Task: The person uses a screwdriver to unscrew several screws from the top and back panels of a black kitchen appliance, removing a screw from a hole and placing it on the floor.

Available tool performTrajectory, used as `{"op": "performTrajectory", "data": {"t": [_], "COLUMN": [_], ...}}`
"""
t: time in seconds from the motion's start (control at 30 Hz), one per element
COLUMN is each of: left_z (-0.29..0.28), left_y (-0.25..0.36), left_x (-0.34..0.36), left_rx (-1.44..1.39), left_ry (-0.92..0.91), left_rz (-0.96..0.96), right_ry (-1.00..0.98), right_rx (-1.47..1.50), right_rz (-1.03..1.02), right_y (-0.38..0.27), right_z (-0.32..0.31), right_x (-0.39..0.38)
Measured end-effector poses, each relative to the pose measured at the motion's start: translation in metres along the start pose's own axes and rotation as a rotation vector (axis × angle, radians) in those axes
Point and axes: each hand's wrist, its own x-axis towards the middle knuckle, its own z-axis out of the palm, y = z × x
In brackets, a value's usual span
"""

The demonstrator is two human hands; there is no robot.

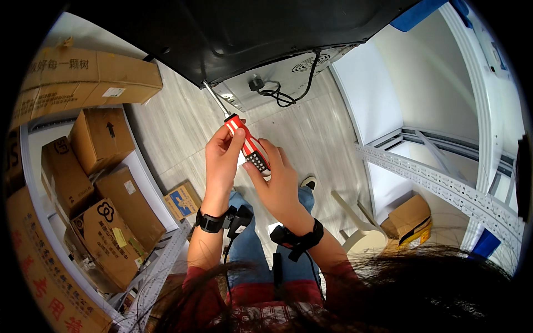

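Both hands are closed on a screwdriver [252,145] with a red, white and black handle. My left hand [221,158] grips the handle near the shaft, thumb along its side. My right hand [276,176] wraps the butt end, where the handle is black with light marks. The metal shaft points up and left, and its tip meets the lower left corner of a large black appliance [239,39]. Below the black panel shows the appliance's grey metal side [283,72], with a round vent and a looped black power cord [284,101]. The screw or hole at the tip is too small to make out.
Cardboard boxes [119,205] fill a white shelf rack on the left, with a long carton [100,80] above them. A small box [183,201] lies on the wood-look floor [177,127]. On the right stand a white perforated metal frame [427,175], a pale stool [363,241] and an open carton [410,216].
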Motion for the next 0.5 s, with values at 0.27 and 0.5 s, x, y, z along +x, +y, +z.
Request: {"op": "performTrajectory", "data": {"t": [0.27,0.5], "left_z": [-0.0018,-0.0013], "left_y": [-0.0028,-0.0023], "left_x": [-0.0007,0.0003], "left_rx": [-0.113,-0.148], "left_ry": [-0.017,-0.003], "left_rz": [-0.029,-0.06], "right_ry": [-0.158,-0.037], "right_rx": [0.236,0.135], "right_rz": [0.373,0.131], "right_y": [0.0014,0.0036], "right_z": [-0.0023,0.0023], "right_x": [0.0001,-0.0041]}}
